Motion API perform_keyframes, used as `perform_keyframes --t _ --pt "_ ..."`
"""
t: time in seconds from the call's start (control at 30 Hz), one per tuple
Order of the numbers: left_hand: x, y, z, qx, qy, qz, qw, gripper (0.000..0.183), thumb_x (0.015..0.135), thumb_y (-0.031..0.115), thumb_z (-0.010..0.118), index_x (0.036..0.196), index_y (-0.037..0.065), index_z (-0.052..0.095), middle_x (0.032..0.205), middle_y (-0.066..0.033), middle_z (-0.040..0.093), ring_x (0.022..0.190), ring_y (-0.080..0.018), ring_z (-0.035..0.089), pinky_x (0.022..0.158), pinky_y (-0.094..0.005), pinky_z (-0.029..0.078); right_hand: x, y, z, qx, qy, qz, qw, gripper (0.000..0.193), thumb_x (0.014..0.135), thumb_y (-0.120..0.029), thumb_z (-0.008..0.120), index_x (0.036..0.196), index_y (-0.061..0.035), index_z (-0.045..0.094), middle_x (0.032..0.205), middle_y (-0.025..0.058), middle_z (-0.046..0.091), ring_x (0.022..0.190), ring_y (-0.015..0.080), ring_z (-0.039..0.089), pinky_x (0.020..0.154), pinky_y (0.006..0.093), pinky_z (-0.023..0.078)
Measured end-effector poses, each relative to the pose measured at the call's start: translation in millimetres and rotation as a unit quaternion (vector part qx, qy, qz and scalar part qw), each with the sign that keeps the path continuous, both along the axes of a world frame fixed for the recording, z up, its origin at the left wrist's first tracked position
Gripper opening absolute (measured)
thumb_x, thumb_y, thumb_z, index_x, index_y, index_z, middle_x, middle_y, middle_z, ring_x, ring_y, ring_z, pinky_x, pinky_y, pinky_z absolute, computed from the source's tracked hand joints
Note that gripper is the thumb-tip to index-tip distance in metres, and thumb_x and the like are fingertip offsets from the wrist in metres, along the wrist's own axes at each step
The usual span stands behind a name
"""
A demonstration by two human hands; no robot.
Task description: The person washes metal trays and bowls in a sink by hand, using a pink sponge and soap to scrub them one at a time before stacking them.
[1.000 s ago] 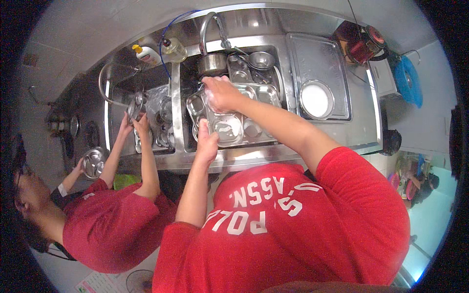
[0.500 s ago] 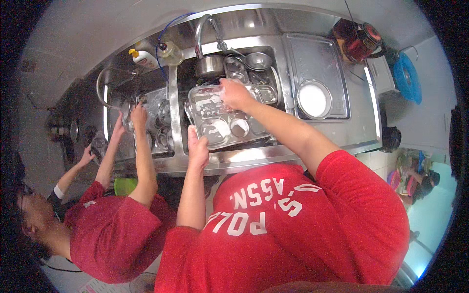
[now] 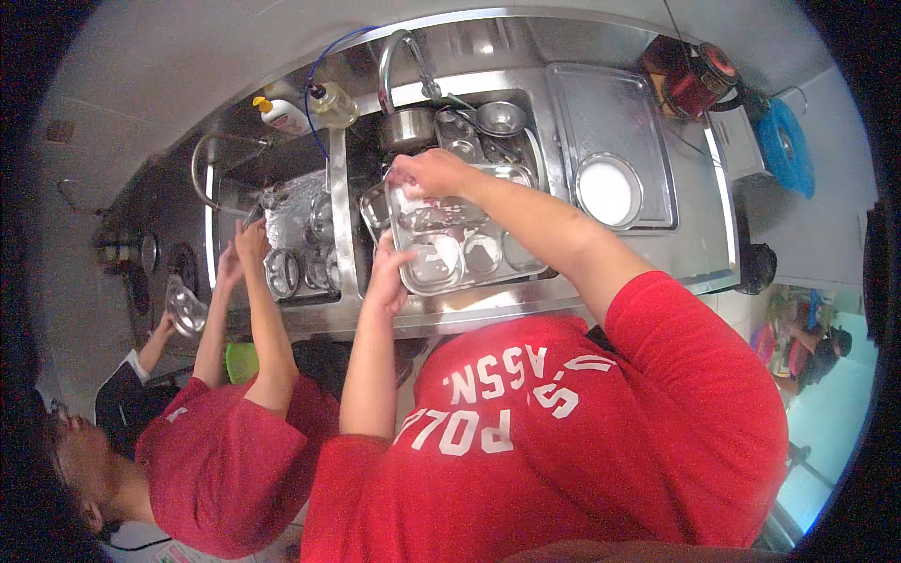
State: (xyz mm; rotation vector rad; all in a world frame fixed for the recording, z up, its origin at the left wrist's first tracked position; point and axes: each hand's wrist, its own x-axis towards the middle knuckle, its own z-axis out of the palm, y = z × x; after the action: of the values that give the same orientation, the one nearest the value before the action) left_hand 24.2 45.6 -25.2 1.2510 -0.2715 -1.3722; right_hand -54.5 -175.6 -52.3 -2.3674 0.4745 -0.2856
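A steel compartment tray (image 3: pixel 483 223) with white suds on it is tilted over the right sink basin. My left hand (image 3: pixel 387 279) grips its lower left edge, thumb on top. My right hand (image 3: pixel 430 175) is curled and pressed to the tray's upper left corner; whatever lies under those fingers is hidden. Another steel tray (image 3: pixel 374 208) shows partly beneath on the left. Behind, in the basin, are a steel pot (image 3: pixel 408 129), a steel bowl (image 3: pixel 500 118) and a further compartment tray (image 3: pixel 457 131).
A round basin of white suds (image 3: pixel 608 190) stands on the drainboard (image 3: pixel 648 131) at right. A curved faucet (image 3: pixel 387 70) rises behind the basin, two bottles (image 3: pixel 282 116) to its left. A co-worker's hands (image 3: pixel 246 244) are at the left sink; another person's hand holds a compartment tray (image 3: pixel 186 308).
My right hand has moved left across the tray to its upper left corner. The tray sits slightly further right. At far left, another person's compartment tray has come nearer to that person.
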Motion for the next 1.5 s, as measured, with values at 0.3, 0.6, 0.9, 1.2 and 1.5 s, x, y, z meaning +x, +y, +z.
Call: perform_keyframes --t 0.3,0.6,0.9,1.2,1.5 --pt "27 -29 -24 0.097 -0.103 -0.028 0.990 0.037 0.087 0.010 0.056 0.122 -0.003 0.055 0.108 -0.0131 0.065 0.091 -0.0227 0.065 0.076 -0.0359 0.053 1 -7 -3 -0.058 -0.066 0.009 0.996 0.041 0.074 -0.028 0.069 0.112 -0.0150 0.061 0.097 0.0103 0.070 0.091 0.0337 0.067 0.081 0.0454 0.052" --pt "27 -16 -19 0.066 -0.154 0.003 0.986 0.044 0.087 0.007 0.051 0.130 0.000 0.049 0.118 -0.0133 0.062 0.103 -0.0268 0.063 0.086 -0.0387 0.053 -43 -9 -68 -0.063 -0.122 -0.335 0.932 0.032 0.075 -0.011 0.063 0.106 -0.0029 0.057 0.100 0.0178 0.063 0.099 0.0370 0.059 0.087 0.0472 0.046" --pt "28 -2 -19 0.056 -0.070 0.071 0.993 0.042 0.085 0.008 0.053 0.126 -0.001 0.051 0.116 -0.0141 0.062 0.097 -0.0282 0.066 0.083 -0.0402 0.057 -47 56 -48 0.018 -0.092 -0.223 0.970 0.054 0.092 -0.011 0.051 0.141 0.0062 0.036 0.145 0.0296 0.038 0.135 0.0397 0.039 0.113 0.0419 0.033" --pt "35 0 -17 0.048 -0.066 0.032 0.996 0.045 0.085 0.004 0.050 0.129 -0.004 0.048 0.121 -0.0164 0.061 0.108 -0.0294 0.062 0.092 -0.0417 0.053 -64 12 -82 -0.026 -0.062 -0.159 0.985 0.037 0.085 -0.010 0.051 0.119 -0.0028 0.062 0.120 0.0221 0.063 0.114 0.0350 0.059 0.099 0.0421 0.046" --pt "16 -16 -41 0.006 -0.034 0.128 0.991 0.044 0.087 0.001 0.047 0.131 -0.005 0.047 0.122 -0.0165 0.060 0.110 -0.0299 0.062 0.092 -0.0425 0.053 -47 93 -18 0.128 -0.239 -0.214 0.938 0.024 0.080 -0.011 0.062 0.102 -0.0028 0.068 0.095 0.0161 0.067 0.091 0.0319 0.064 0.081 0.0400 0.051"
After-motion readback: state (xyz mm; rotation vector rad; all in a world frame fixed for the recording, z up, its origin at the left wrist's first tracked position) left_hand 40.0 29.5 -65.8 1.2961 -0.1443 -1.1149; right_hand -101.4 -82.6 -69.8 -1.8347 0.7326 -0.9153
